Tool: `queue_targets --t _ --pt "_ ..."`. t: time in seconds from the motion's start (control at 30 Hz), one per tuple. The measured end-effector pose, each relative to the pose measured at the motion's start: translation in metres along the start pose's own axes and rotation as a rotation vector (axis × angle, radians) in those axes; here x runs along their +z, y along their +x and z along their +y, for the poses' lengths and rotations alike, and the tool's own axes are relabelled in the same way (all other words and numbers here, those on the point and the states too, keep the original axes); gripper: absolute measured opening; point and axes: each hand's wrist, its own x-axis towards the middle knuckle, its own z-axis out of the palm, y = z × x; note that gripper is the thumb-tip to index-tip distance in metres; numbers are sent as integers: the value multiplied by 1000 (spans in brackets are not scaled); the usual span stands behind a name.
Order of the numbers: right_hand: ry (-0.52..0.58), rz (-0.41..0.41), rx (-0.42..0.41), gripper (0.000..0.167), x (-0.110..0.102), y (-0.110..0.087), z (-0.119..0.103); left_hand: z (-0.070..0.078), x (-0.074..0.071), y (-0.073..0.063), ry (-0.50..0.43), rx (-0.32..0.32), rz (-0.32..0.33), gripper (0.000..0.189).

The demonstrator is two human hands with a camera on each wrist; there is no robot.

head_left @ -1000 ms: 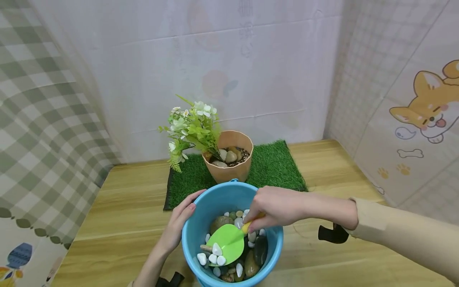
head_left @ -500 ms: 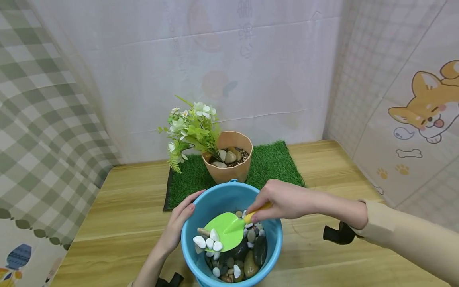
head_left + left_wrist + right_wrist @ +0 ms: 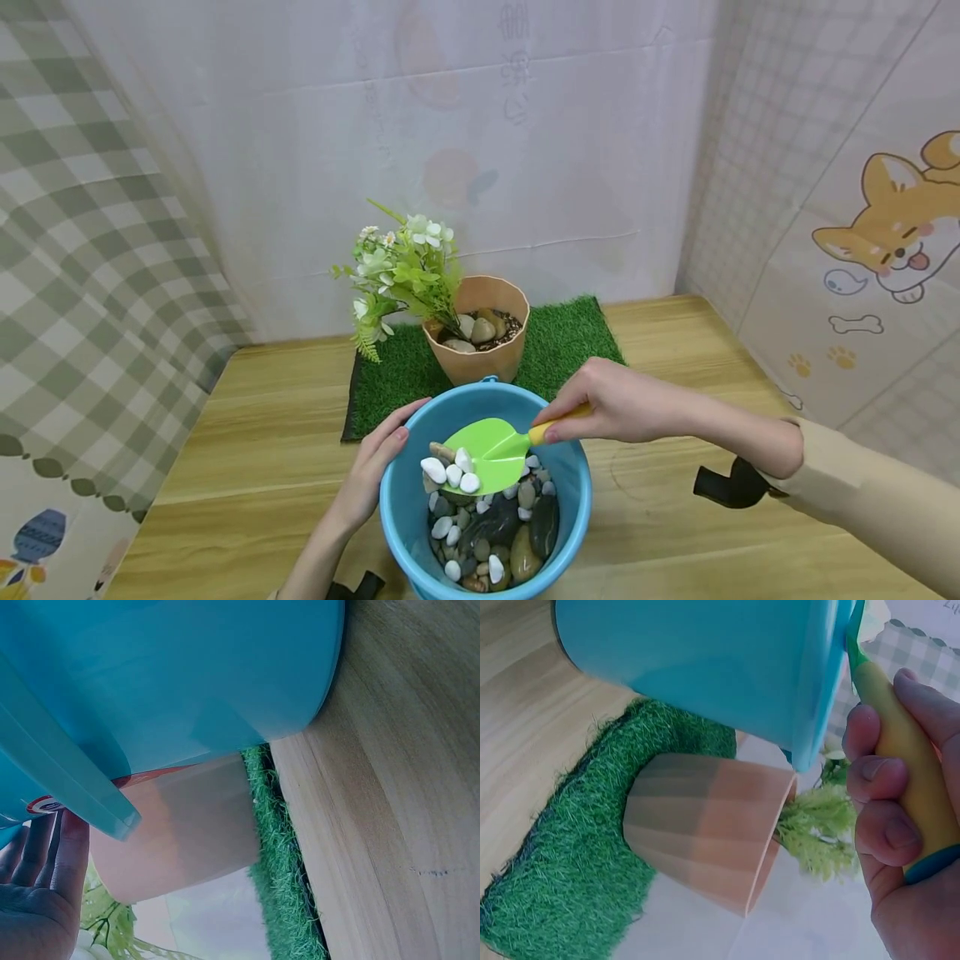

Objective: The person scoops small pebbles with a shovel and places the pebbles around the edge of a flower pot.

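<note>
My right hand (image 3: 611, 404) grips the yellow handle of a garden trowel (image 3: 498, 458), fingers wrapped round it in the right wrist view. Its green blade is over the inside of a light blue bucket (image 3: 491, 402), level with the rim in the head view. Several white pebbles (image 3: 454, 477) and a brownish one sit at the blade's tip. Below lie more stones (image 3: 491, 533), white, brown, grey and black, in the bucket. My left hand (image 3: 375, 462) rests against the bucket's left rim, its fingers (image 3: 69, 859) straight along the outside.
Right behind the bucket stands a peach-coloured flowerpot (image 3: 480, 365) holding soil, several stones and a white-flowered plant (image 3: 408, 271). Under the pot lies a green artificial grass mat (image 3: 573, 337) on the wooden table (image 3: 270, 450). Printed cloth (image 3: 562, 167) hangs behind and at both sides.
The trowel has risen from among the stones with pebbles on its blade, moving toward the back of the bucket and slightly right. My left hand has stayed at the rim.
</note>
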Motion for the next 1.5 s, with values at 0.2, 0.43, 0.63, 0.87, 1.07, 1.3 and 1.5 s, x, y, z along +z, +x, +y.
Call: queue_targets --t 0.2,0.43,0.63,0.87,1.07,1.3,1.5 --pt "7 33 57 24 -10 -5 1 -1 0 0 4 -2 2 51" --pt "52 65 176 26 -27 -10 5 -3 0 0 -3 12 -7 50" --pt "-58 145 228 22 -41 -12 13 -3 -1 0 -12 18 -6 50" --pt "-129 217 322 20 -58 -11 23 -2 -1 0 -31 22 -12 50" --pt "-152 252 399 20 -72 -6 36 -3 -1 0 -37 35 -22 50" --pt "-192 274 482 26 -83 2 51 -3 -1 0 -33 39 -20 50" --pt "-229 286 503 25 -87 9 62 -2 -1 0 -33 38 -25 52"
